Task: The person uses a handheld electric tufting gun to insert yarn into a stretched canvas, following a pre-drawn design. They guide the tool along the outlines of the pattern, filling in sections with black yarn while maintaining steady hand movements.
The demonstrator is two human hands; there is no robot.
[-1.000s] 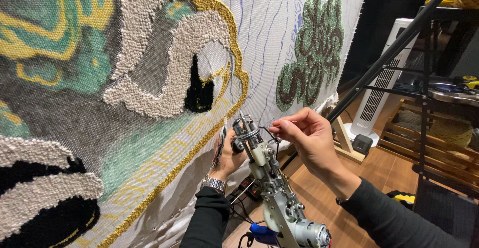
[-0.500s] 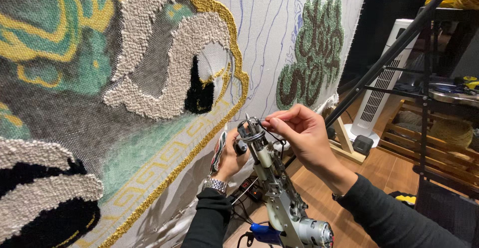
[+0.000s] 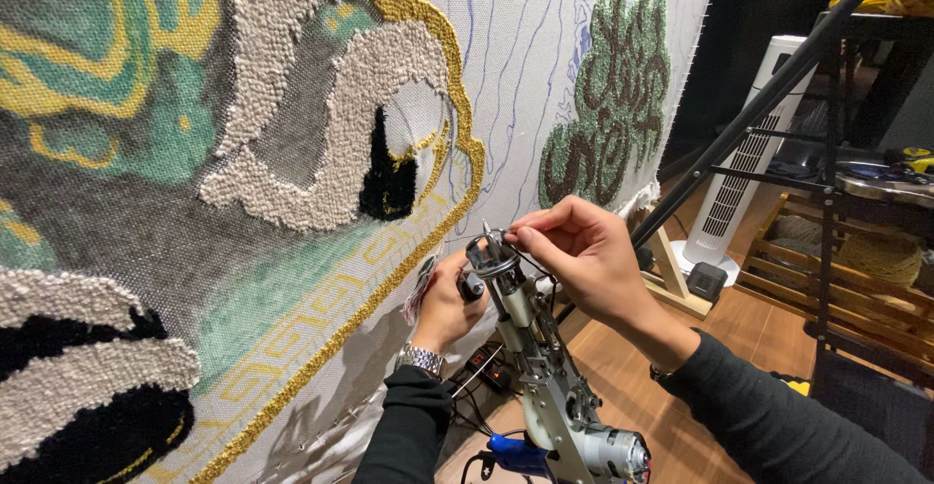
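Observation:
A grey metal tufting gun [image 3: 547, 377] points up toward me, its needle tip near the stretched cloth. My left hand [image 3: 446, 301], with a metal watch on the wrist, grips the gun's black front handle from the left. My right hand [image 3: 582, 257] pinches at the gun's needle head [image 3: 489, 249] with thumb and forefinger, seemingly on a thin dark thread. The tufted rug [image 3: 243, 153] fills the left side, with green, gold, white, grey and black pile.
A white tower fan [image 3: 744, 173] stands on the wooden floor at the right. A black slanted pole [image 3: 759, 105] crosses in front of it. Dark metal shelving [image 3: 856, 202] holds yarn cones and wooden crates. Cables and a power strip [image 3: 486, 367] lie below.
My right hand has shifted slightly left along the needle head, and its fingers have closed tighter at the tip. The gun and left hand stay nearly still.

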